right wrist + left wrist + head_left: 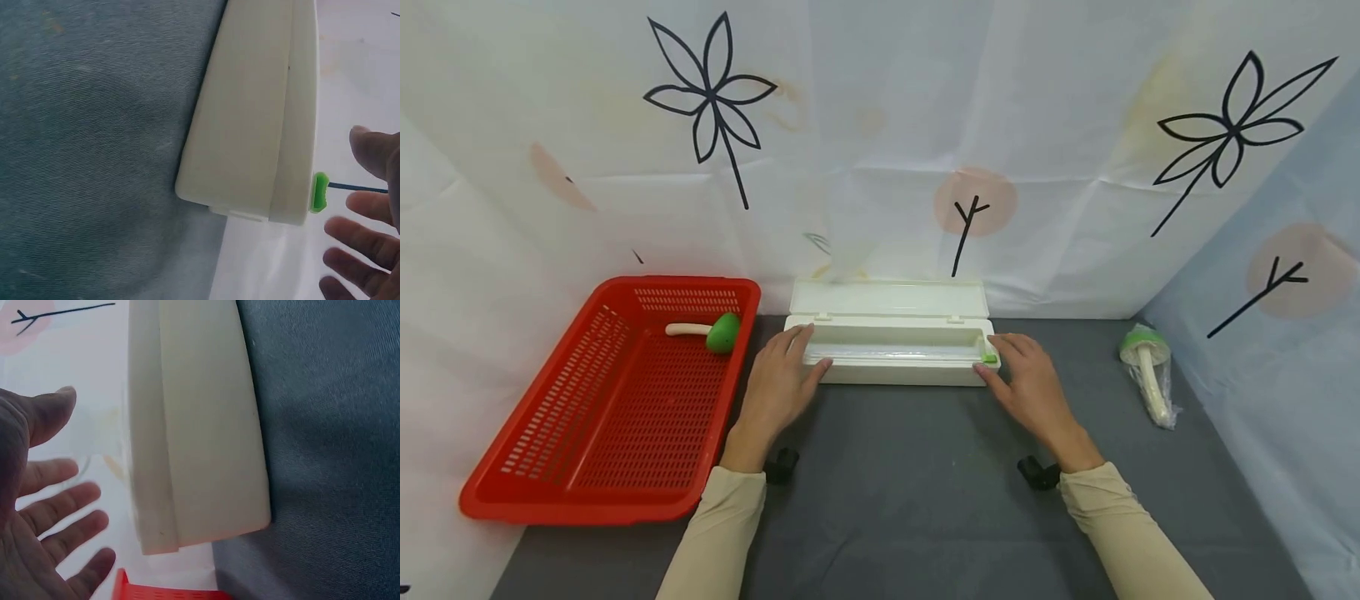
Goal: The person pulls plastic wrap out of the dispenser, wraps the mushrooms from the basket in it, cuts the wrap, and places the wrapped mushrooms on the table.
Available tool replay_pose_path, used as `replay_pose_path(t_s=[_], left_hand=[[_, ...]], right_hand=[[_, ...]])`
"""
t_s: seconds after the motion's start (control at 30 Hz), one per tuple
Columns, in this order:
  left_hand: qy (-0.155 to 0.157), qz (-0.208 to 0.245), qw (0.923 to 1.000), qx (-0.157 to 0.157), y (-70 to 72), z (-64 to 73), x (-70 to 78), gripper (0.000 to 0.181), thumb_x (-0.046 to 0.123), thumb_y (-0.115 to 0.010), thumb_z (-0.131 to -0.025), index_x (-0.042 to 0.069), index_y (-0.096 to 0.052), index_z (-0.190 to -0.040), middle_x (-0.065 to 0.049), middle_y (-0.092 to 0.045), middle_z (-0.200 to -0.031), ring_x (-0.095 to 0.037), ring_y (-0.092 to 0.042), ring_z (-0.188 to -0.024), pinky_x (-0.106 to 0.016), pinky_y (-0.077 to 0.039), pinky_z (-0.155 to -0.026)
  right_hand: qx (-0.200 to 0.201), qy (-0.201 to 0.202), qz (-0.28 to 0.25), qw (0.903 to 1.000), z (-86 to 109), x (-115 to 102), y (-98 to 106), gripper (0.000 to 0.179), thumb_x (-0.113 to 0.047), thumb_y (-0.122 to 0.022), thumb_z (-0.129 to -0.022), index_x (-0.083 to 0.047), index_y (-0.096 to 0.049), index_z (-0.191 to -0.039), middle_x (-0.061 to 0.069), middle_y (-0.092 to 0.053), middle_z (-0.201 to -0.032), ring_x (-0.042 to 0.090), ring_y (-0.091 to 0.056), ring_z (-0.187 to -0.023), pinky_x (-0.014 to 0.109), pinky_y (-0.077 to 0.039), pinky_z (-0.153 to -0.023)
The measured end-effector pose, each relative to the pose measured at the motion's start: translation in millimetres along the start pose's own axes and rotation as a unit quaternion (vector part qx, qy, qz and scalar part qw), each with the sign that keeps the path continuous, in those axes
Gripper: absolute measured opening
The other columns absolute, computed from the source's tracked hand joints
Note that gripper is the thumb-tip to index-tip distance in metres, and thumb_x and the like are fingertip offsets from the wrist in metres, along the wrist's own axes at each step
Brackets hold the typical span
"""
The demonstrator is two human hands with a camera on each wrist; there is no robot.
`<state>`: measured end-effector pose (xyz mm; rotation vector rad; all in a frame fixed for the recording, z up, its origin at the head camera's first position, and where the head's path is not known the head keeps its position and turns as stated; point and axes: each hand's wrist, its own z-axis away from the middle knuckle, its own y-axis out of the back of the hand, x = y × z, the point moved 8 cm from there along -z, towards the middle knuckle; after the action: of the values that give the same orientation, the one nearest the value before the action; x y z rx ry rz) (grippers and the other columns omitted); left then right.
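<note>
Beige sleeves point(718, 533) lead to 2 hands point(773, 392) point(1033, 396), fingers spread and holding nothing, at the white dispenser point(902, 375) right of the red basket point(572, 510); uneven pressure (lid point(889, 298) raised) could skew it.

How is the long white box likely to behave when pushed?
The long white box probably slides rather than rolls: it is flat-sided and sits low on the grey cloth. It looks stiff, given its straight, smooth walls. The open lid may swing, since it seems hinged along the back edge.
</note>
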<state>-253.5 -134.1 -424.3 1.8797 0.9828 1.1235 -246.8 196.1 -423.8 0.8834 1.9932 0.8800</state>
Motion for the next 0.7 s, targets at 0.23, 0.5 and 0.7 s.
replay_pose_path(t_s=[0.23, 0.5, 0.7], left_hand=[[-0.008, 0.036, 0.9992, -0.015, -7.8, -9.8, -9.3, 0.049, 0.022, -0.078, -0.091, -0.002, -0.064, -0.132, -0.022, -0.061, -0.133, -0.042, -0.053, -0.124, -0.059, -0.042, -0.102], [0.012, 0.075, 0.9952, -0.062, -20.6, -19.5, -22.3, 0.039, 0.024, -0.076, -0.093, 0.002, -0.071, -0.125, -0.017, -0.065, -0.126, -0.039, -0.052, -0.121, -0.058, -0.039, -0.103], [0.013, 0.089, 0.9933, -0.072, -22.5, -23.5, -25.2, 0.026, 0.02, -0.077, -0.092, 0.005, -0.078, -0.113, -0.013, -0.071, -0.113, -0.037, -0.054, -0.115, -0.058, -0.038, -0.1]], right_hand=[[-0.071, 0.005, -0.015, 0.9974, -19.7, 6, -10, 0.042, -0.021, -0.081, -0.087, 0.003, -0.071, -0.12, 0.02, -0.066, -0.108, 0.039, -0.055, -0.105, 0.056, -0.046, -0.087], [-0.18, -0.013, -0.063, 0.9815, -36.6, 18, -30, 0.036, -0.023, -0.078, -0.091, 0.0, -0.074, -0.118, 0.014, -0.066, -0.104, 0.037, -0.05, -0.102, 0.06, -0.035, -0.093], [-0.221, -0.013, -0.084, 0.9716, -39.7, 20, -37, 0.025, -0.022, -0.074, -0.094, -0.003, -0.078, -0.111, 0.012, -0.068, -0.108, 0.039, -0.047, -0.107, 0.061, -0.029, -0.092]])
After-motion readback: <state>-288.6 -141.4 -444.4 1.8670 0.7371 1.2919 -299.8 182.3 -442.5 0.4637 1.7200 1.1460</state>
